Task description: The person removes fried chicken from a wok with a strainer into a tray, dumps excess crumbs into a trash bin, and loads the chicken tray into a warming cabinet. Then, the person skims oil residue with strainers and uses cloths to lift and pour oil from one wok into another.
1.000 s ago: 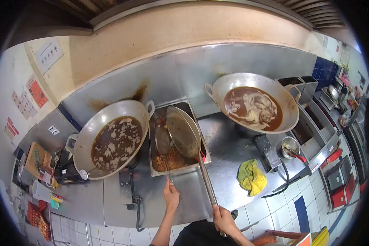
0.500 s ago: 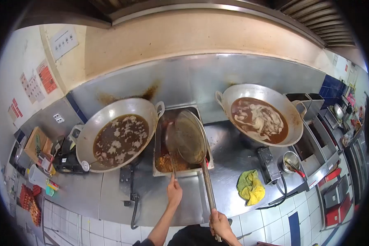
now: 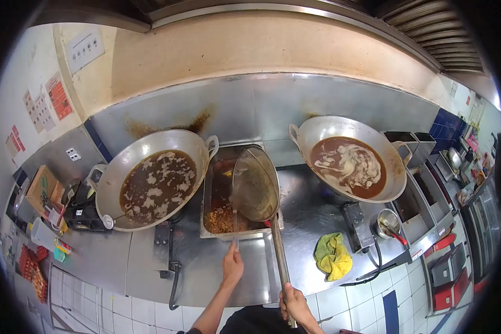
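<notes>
My right hand [image 3: 294, 303] is wrapped around the long handle of a large round mesh strainer [image 3: 256, 186]. The strainer's bowl is over the right part of a rectangular metal pan [image 3: 211, 234], which holds dark liquid and reddish-brown bits. In front of that pan, my left hand [image 3: 233, 266] is closed on a thin-handled metal utensil [image 3: 235, 225]. Its shaft reaches up beside the strainer's left rim; motion blur hides its far end.
A big wok [image 3: 114, 214] of dark brown liquid with pale foam stands left. Another wok [image 3: 395, 183] of brown liquid sits right. A yellow-green cloth [image 3: 333, 256], a burner control box [image 3: 357, 228] and a small metal pot [image 3: 388, 220] lie on the right counter.
The thin utensil has shifted within the pan against the strainer's left edge and is now blurred. The strainer stays over the pan. The whole view has moved slightly.
</notes>
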